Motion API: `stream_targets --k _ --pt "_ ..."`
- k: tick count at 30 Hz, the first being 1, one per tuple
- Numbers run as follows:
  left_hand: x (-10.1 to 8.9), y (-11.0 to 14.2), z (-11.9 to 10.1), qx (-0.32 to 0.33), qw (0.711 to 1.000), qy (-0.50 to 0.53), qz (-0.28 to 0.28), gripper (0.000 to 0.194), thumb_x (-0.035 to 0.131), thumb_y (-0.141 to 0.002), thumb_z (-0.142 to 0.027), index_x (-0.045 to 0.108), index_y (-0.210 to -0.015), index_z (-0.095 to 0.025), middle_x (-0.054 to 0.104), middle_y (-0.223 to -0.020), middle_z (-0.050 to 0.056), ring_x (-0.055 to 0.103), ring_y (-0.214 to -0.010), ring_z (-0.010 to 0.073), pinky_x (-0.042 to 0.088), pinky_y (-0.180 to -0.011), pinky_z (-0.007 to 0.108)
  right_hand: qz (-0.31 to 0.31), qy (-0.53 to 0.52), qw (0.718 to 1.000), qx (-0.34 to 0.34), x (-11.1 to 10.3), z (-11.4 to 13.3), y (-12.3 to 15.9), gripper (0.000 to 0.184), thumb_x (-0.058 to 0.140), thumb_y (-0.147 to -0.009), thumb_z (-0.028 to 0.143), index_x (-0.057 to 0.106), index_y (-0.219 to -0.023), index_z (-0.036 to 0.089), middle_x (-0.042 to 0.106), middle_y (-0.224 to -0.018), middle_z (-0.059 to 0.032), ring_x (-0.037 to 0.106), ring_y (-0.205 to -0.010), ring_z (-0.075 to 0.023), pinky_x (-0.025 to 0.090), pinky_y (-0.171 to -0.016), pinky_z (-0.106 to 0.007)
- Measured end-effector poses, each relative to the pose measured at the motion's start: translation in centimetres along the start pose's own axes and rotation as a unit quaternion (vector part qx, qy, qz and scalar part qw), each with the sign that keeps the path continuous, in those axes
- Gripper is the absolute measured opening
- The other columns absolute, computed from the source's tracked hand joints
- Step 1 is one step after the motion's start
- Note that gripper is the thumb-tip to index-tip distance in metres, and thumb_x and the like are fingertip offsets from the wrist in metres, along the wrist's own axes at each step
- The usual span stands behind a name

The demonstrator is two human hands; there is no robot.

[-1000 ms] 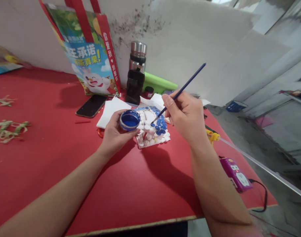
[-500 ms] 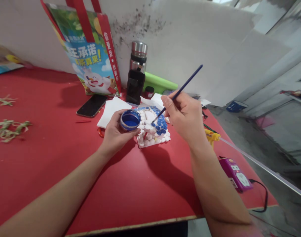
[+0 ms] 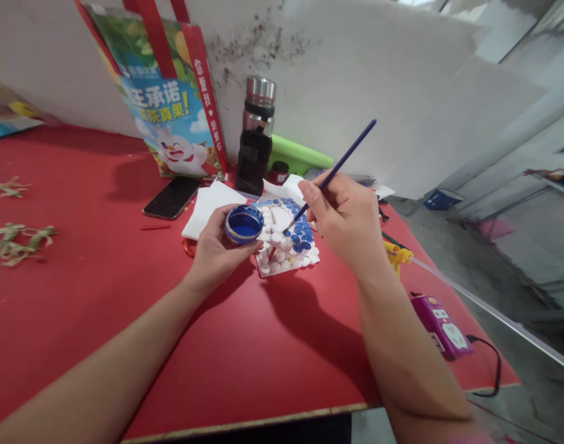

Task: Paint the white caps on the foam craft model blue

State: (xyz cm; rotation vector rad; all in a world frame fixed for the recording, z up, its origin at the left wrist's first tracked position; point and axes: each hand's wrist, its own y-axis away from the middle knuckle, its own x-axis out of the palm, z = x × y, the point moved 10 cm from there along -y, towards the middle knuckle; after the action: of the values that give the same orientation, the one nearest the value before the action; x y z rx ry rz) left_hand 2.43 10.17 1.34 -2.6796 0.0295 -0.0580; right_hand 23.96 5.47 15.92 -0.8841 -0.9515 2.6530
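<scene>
My left hand (image 3: 219, 246) is wrapped round a small open jar of blue paint (image 3: 244, 226), tilted slightly so the paint inside shows. A paintbrush (image 3: 342, 159) with a dark blue handle is pinched in my right hand (image 3: 344, 216), its bristles pointing down and left. The brush tip meets a craft board (image 3: 286, 269) covered in small rounded white pieces, at the edge of its blue-painted part. Pieces along the back and right of the board are blue; those in front and on the left are white. Beside the jar, the board's left edge is partly hidden.
Behind the board stand a steel flask (image 3: 260, 98), a black device (image 3: 254, 161) and a green roll (image 3: 300, 154). A phone (image 3: 171, 197), white paper (image 3: 212, 209) and a printed bag (image 3: 171, 105) are at left. To the right lie a yellow glue gun (image 3: 397, 256) and a purple power strip (image 3: 443, 327).
The brush handle's top has shifted slightly left and my right hand has moved a little left with it. The brush tip stays at the same spot; my left hand and jar hardly move.
</scene>
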Motion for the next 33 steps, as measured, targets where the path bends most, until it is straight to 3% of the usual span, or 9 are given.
stream_targets --k 7,16,23,33 --pt "0.0 0.0 -0.2 0.008 1.0 -0.002 0.005 0.072 0.102 -0.07 -0.028 0.067 -0.133 -0.023 0.078 -0.132 0.009 0.078 -0.121 0.0293 0.067 -0.106 0.043 0.001 -0.004 1.0 -0.007 -0.5 0.6 -0.1 0.034 0.071 -0.11 0.045 0.061 -0.084 0.024 0.058 -0.063 0.0057 0.051 -0.057 -0.0114 0.038 -0.058 -0.03" --pt "0.1 0.0 -0.4 0.022 1.0 -0.017 0.012 0.07 0.101 -0.073 -0.028 0.066 -0.134 -0.023 0.076 -0.135 0.01 0.077 -0.125 0.0307 0.066 -0.109 0.046 -0.002 0.01 1.0 -0.024 0.1 1.0 0.1 0.032 0.071 -0.11 0.041 0.063 -0.084 0.024 0.061 -0.062 0.006 0.05 -0.055 -0.0107 0.039 -0.06 -0.03" --pt "0.0 0.0 -0.1 0.009 1.0 -0.01 0.007 0.074 0.101 -0.069 -0.028 0.066 -0.133 -0.023 0.078 -0.127 0.008 0.078 -0.116 0.0284 0.068 -0.1 0.042 0.004 0.026 0.999 -0.019 -0.6 0.9 0.0 0.043 0.068 -0.11 0.057 0.063 -0.082 0.024 0.06 -0.061 0.0044 0.051 -0.055 -0.0118 0.038 -0.056 -0.03" --pt "0.2 0.0 0.0 -0.005 1.0 0.003 0.006 0.073 0.101 -0.068 -0.029 0.065 -0.131 -0.023 0.077 -0.13 0.009 0.077 -0.119 0.0293 0.067 -0.104 0.043 0.007 0.022 1.0 -0.013 0.0 1.0 0.1 0.035 0.069 -0.11 0.048 0.064 -0.085 0.024 0.062 -0.062 0.0053 0.05 -0.055 -0.0108 0.04 -0.059 -0.03"
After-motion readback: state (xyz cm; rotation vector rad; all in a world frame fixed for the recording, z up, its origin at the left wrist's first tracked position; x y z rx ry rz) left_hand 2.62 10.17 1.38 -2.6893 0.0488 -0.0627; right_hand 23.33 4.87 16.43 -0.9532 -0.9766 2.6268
